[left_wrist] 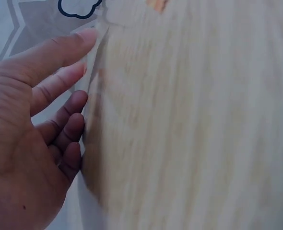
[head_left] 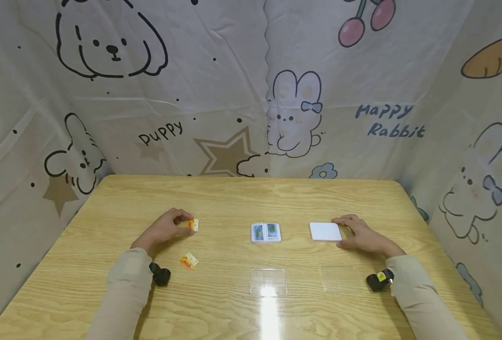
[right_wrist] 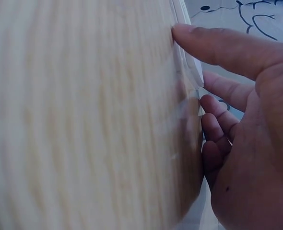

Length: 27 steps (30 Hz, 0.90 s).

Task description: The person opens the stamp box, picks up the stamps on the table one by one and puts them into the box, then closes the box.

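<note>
My left hand [head_left: 168, 229] pinches a small orange-and-white picture card [head_left: 195, 225] at the table's left, thumb on the near side and fingers on the far side. In the left wrist view that card is mostly hidden. A second orange-and-white card [head_left: 189, 261] lies askew nearer to me. On the right, my right hand [head_left: 361, 234] grips the right end of a flat white case [head_left: 324, 231] between thumb and forefinger. Its edge [right_wrist: 192, 60] shows beside the thumb in the right wrist view. Between the hands sits a shallow case [head_left: 265, 241] with two blue-and-green picture cards [head_left: 272, 231] in it.
Two clear plastic lids or trays lie on the near part of the wooden table [head_left: 217, 302]: one clear piece [head_left: 255, 282] at the middle and another clear piece [head_left: 331, 279] to its right. A printed cloth [head_left: 217, 104] hangs behind and at both sides.
</note>
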Motion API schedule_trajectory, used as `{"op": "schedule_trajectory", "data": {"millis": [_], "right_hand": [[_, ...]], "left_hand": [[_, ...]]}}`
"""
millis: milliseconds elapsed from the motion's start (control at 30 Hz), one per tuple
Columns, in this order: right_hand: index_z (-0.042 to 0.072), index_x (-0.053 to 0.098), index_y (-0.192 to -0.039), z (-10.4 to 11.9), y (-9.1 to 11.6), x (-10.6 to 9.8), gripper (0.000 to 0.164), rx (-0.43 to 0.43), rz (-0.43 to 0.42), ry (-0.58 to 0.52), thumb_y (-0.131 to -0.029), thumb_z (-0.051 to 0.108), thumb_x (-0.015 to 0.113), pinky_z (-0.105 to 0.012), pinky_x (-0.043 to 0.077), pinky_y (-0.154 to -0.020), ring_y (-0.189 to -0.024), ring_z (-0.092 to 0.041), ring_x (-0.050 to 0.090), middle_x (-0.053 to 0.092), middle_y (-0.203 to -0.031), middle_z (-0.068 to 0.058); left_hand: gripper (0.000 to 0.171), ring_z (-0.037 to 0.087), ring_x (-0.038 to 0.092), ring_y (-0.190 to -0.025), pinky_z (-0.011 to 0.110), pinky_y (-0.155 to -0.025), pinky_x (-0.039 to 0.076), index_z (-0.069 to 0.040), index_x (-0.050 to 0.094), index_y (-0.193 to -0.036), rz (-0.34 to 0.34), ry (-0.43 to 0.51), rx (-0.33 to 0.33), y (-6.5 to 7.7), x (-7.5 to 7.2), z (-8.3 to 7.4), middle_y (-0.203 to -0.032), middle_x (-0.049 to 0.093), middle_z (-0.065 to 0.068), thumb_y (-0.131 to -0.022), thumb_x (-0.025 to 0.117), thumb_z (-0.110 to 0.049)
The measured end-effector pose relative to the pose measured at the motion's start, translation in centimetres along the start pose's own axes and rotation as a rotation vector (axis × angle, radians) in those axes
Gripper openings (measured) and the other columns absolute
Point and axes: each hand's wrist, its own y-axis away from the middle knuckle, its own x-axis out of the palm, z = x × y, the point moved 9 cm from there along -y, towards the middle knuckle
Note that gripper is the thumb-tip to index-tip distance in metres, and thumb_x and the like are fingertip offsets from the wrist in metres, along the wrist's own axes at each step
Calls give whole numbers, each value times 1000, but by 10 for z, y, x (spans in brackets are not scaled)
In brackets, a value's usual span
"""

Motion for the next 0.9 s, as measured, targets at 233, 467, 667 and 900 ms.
{"op": "schedule_trajectory", "data": {"millis": [233, 467, 667, 900], "right_hand": [[5, 43, -142, -2, -1, 2, 69, 12, 1, -9, -86, 32, 72, -67, 26, -102, -129, -46, 27, 29, -143, -27], [5, 44, -141, -1, -1, 0, 68, 7, -7, 5, -86, 32, 72, -67, 27, -101, -128, -45, 28, 30, -143, -27], [5, 44, -141, -1, -2, -1, 67, 4, -11, 12, -86, 32, 72, -67, 28, -100, -127, -45, 30, 31, -142, -27], [6, 44, -141, -1, -1, 0, 67, 7, -8, 8, -86, 32, 71, -67, 28, -100, -126, -45, 30, 30, -142, -28]], "left_hand": [[45, 26, 48, -101, 38, -86, 42, -6, 59, -120, -17, -3, -8, -1, -5, -12, -117, 53, 15, -85, 74, -30], [42, 26, 46, -98, 35, -77, 41, -10, 61, -119, -50, -28, 28, -8, -4, -40, -116, 55, 14, -84, 74, -30], [40, 28, 46, -100, 38, -83, 40, -9, 63, -115, -71, -57, 98, -20, 1, -68, -110, 57, 12, -82, 77, -27], [36, 28, 50, -99, 38, -86, 40, -8, 65, -111, -54, -73, 170, -34, 20, -96, -106, 60, 11, -81, 77, -24]]}}
